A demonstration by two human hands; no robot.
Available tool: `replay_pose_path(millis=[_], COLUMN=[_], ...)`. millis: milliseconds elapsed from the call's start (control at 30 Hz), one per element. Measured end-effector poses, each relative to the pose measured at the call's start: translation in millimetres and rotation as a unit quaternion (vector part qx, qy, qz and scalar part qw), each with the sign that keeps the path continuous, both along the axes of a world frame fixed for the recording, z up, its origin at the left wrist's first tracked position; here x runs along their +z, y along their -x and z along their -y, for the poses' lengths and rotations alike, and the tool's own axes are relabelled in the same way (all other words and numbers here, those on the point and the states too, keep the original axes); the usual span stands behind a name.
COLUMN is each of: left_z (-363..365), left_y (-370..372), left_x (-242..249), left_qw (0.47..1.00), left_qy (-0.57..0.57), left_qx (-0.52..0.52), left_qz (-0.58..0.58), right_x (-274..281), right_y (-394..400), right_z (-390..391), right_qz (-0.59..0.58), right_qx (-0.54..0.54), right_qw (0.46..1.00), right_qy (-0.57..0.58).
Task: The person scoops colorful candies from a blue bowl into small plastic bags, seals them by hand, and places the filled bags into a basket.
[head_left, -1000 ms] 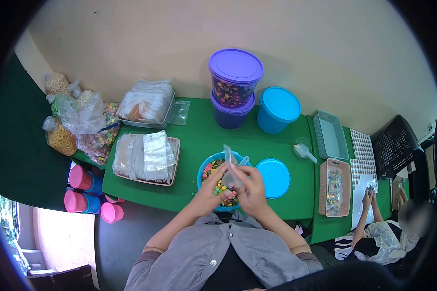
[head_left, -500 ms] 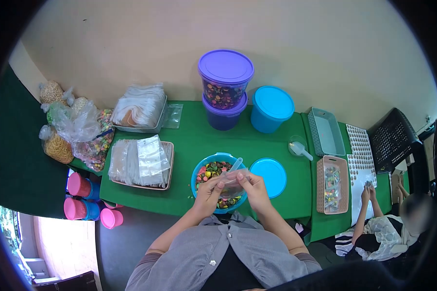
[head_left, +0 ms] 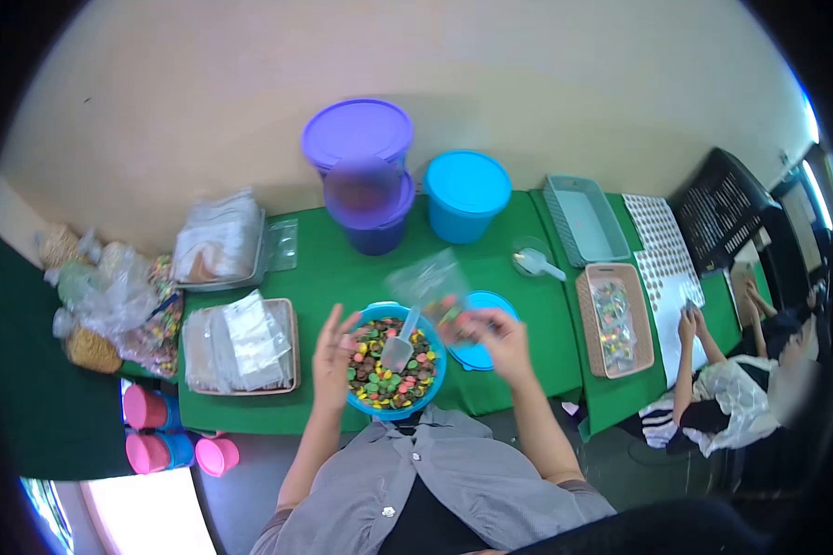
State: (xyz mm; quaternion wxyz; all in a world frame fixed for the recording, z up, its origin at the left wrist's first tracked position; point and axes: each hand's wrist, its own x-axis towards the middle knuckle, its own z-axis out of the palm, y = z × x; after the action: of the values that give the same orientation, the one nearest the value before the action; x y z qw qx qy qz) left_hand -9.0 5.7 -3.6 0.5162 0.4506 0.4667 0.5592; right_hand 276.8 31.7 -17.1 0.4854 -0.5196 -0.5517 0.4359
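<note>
A small clear plastic bag with colourful candies at its bottom hangs from my right hand, which pinches it over the tub's right edge. My left hand is open at the left rim of the blue tub, fingers apart and nothing in them. Coloured, button-like candies fill this tub. A translucent scoop lies on them, its handle pointing up. Partly behind the bag and my right hand is a round blue lid on the green table.
Baskets of flat plastic bags stand at left, beside bulging snack bags. Behind are stacked purple tubs and a lidded blue tub. A pink basket holds filled packets. At far right, another person's hands work.
My hands have parted; the left let go of the bag and moved left, while the right carried it rightward. Candies now show in the bag. The view has shifted.
</note>
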Motion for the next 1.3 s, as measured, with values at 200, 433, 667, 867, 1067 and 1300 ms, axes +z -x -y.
replay_pose_path(millis=[200, 433, 667, 867, 1067, 1300], left_z=[-5, 17, 23, 19, 23, 33], left_y=[77, 140, 128, 112, 54, 16], left_x=[-21, -98, -84, -53, 1, 2], left_qw=[0.839, 0.728, 0.764, 0.763, 0.793, 0.772], left_qy=[-0.07, 0.194, 0.135, -0.018, -0.278, -0.352], left_qx=[0.159, 0.151, 0.205, 0.305, 0.227, -0.036], left_qz=[-0.516, -0.64, -0.596, -0.57, -0.492, -0.527], right_x=[-17, -160, -127, -72, -8, 19], right_y=[-180, -323, -271, -164, 24, 92], right_z=[-24, 12, -13, -55, -34, 4], right_qz=[0.381, 0.564, 0.548, 0.433, 0.028, -0.148], right_qx=[-0.466, -0.383, -0.438, -0.383, 0.006, 0.175], right_qw=[0.779, 0.717, 0.707, 0.805, 0.999, 0.963], right_qy=[-0.175, 0.144, 0.088, -0.131, 0.032, 0.139])
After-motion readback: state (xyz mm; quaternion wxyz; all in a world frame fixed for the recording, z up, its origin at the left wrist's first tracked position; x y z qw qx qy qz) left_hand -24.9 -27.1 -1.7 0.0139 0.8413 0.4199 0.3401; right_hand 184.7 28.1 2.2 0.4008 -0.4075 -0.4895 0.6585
